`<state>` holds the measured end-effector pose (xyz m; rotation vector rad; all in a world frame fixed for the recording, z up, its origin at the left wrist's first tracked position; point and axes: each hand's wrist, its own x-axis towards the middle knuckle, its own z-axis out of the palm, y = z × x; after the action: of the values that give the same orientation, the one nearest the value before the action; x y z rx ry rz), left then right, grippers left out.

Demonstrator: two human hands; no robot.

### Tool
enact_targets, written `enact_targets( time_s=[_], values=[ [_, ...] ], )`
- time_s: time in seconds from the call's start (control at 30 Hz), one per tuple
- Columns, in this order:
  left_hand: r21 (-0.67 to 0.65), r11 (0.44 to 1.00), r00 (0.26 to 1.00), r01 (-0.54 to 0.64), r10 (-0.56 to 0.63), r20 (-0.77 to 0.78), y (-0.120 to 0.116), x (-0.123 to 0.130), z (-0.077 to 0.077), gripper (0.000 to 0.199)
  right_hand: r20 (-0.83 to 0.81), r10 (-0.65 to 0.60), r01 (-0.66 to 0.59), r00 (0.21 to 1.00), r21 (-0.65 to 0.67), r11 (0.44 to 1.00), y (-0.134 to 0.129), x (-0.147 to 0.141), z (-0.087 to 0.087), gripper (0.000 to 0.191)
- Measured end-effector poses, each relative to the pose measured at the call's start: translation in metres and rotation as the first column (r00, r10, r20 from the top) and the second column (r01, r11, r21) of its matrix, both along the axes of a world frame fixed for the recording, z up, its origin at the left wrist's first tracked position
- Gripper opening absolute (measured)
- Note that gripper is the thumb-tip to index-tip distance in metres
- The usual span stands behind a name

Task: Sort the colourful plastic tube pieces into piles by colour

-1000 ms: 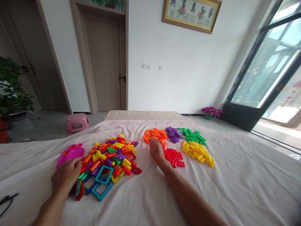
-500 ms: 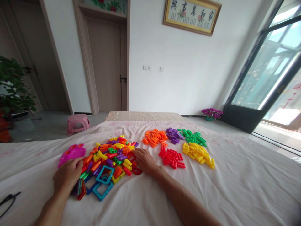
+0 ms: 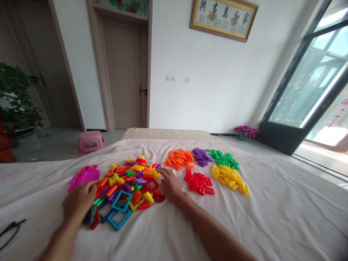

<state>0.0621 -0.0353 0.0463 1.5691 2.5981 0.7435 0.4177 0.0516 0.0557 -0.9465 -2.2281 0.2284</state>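
A mixed heap of colourful plastic tube-shaped pieces (image 3: 116, 178) lies on the cloth. At the heap's left edge rests my left hand (image 3: 78, 198), fingers loosely stretched over the pieces, beside a magenta plastic piece (image 3: 86, 176). My right hand (image 3: 171, 185) is at the heap's right edge, fingers apart, nothing visible in them; its fingertips are near a yellow piece (image 3: 153, 172). Blue square frames (image 3: 119, 218), a red frame (image 3: 150, 186) and a stack of flat tiles (image 3: 94, 216) lie among the near pieces.
Right of my right hand are single-colour piles: orange (image 3: 179, 158), purple (image 3: 201, 157), green (image 3: 224, 158), red (image 3: 199, 183) and yellow (image 3: 230, 178). A black cable (image 3: 12, 226) lies at far left. Beyond the cloth (image 3: 174, 232) stands a pink stool (image 3: 91, 142).
My right hand has drawn slightly right, uncovering more of the red frame. Yellow and red pieces at the heap's near right have shifted. My left hand stays almost in place.
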Motion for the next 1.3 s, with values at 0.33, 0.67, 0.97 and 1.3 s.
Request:
enact_targets(
  time_s=[0.33, 0.67, 0.97, 1.3],
  values=[
    [0.012, 1.000, 1.000, -0.012, 0.012, -0.016, 0.000, 0.003, 0.001, 0.048, 0.126, -0.016, 0.016, 0.992, 0.001, 1.000, 0.029, -0.016, 0.003, 0.041],
    [-0.001, 1.000, 1.000, -0.027, 0.027, -0.003, 0.001, 0.003, 0.002, 0.049, 0.037, -0.122, 0.124, 0.992, -0.041, 0.992, 0.036, -0.013, -0.004, 0.027],
    [-0.004, 1.000, 1.000, -0.022, 0.022, -0.018, -0.001, 0.003, 0.002, 0.049, -0.320, -0.432, 0.371, 0.843, -0.236, 0.898, 0.066, 0.013, -0.014, 0.035],
    [-0.017, 0.999, 1.000, -0.030, 0.029, -0.006, -0.001, 0.005, 0.005, 0.051, -0.453, -0.386, 0.304, 0.804, -0.245, 0.921, 0.071, 0.017, -0.018, 0.030]
  ],
)
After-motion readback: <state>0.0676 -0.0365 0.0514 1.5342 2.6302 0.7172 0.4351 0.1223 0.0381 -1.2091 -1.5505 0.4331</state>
